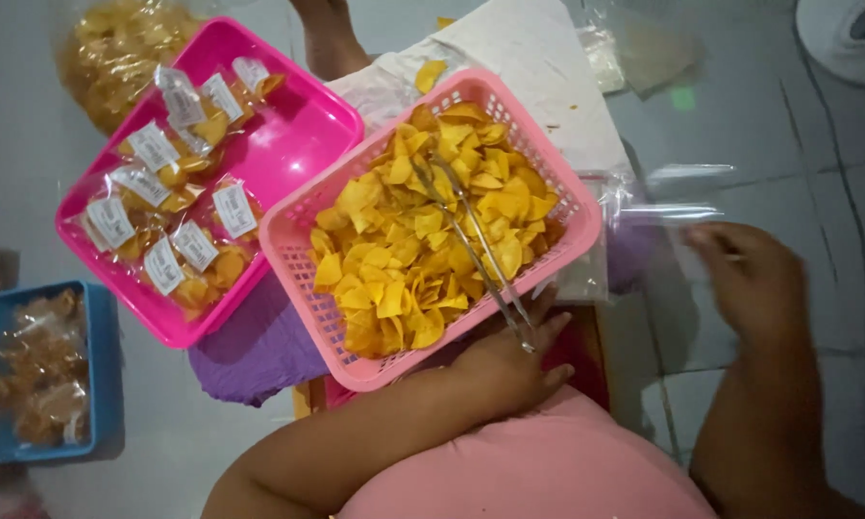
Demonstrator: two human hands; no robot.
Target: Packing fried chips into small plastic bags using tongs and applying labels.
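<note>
A light pink basket point(293, 252) full of yellow chips point(404, 259) rests in front of me on my lap. Metal tongs point(471, 240) lie across the chips, their hinged end reaching over the basket's near rim. My left hand point(509, 360) is at that rim with its fingers around the tongs' end. My right hand point(754, 279), blurred, is off to the right on the floor and pinches a clear plastic bag point(678, 216) from a small pile of bags.
A bright pink tray point(298, 135) at the left holds several labelled packets of chips point(178, 207). A blue box point(101, 370) with more packets stands at the far left. A big clear bag of chips point(115, 48) lies behind. White paper point(538, 58) and a purple cloth point(250, 346) lie under the basket.
</note>
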